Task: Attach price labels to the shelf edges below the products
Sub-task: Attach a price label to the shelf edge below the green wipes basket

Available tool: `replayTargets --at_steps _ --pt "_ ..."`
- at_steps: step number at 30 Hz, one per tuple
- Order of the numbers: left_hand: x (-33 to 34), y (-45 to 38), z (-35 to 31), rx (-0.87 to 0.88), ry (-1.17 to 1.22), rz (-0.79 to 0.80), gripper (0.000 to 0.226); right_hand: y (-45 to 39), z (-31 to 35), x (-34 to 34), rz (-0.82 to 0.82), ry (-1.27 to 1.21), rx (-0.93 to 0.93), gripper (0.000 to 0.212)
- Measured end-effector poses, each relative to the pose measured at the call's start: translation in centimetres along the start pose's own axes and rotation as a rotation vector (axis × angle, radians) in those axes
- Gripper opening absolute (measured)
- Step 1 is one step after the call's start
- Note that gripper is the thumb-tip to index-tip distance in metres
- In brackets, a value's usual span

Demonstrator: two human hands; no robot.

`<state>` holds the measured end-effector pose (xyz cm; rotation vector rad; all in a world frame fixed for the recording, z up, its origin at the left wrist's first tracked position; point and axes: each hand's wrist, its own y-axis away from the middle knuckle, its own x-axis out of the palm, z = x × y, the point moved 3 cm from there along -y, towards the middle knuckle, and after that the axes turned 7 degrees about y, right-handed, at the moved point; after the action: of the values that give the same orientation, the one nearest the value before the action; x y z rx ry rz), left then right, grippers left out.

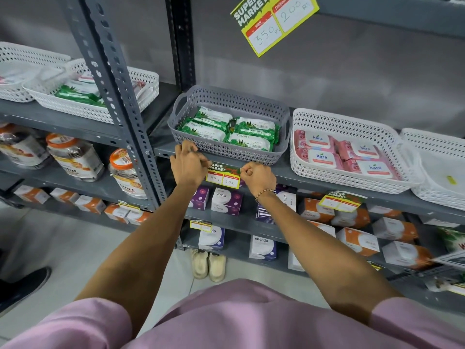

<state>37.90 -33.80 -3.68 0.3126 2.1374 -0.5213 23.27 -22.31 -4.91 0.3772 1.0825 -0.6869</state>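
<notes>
A grey metal shelf rack (141, 137) fills the view, its right end and upper levels cut off by the frame. On the middle shelf edge (314, 178) sits a grey basket (234, 152) of green wipe packs (227, 128), and just beside it on the right a white basket (334, 175) of pink packs (349, 157). A further white basket at far right is cut off and its contents cannot be made out.

Both bare arms reach forward from pink sleeves (75, 328). The left hand (187, 165) has its fingers curled together on the left end of a price label (223, 175), hiding that end. The right hand (256, 176), with a beaded bracelet (264, 193) on the wrist, is closed in a loose fist on the label's right end, covering that corner.

The label lies against the shelf edge directly below the grey basket. Its header reads "SUPER MARKET"; the handwritten figures look like 99 and 50, though faint. Whether it is stuck down or only held cannot be told.

A second label (339, 201) hangs tilted further right, its boxes unreadable.
</notes>
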Motion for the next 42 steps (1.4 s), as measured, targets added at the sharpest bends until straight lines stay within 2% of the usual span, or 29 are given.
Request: replayTargets --at_steps 21,42 --pt "1.1 -0.3 0.6 0.039 0.012 -0.016 0.017 -0.1 0.0 0.4 -0.01 -0.041 0.042 0.011" --pt "1.5 0.2 0.5 0.057 0.011 -0.012 0.01 -0.1 -0.2 0.7 -0.051 0.003 0.021 0.016"
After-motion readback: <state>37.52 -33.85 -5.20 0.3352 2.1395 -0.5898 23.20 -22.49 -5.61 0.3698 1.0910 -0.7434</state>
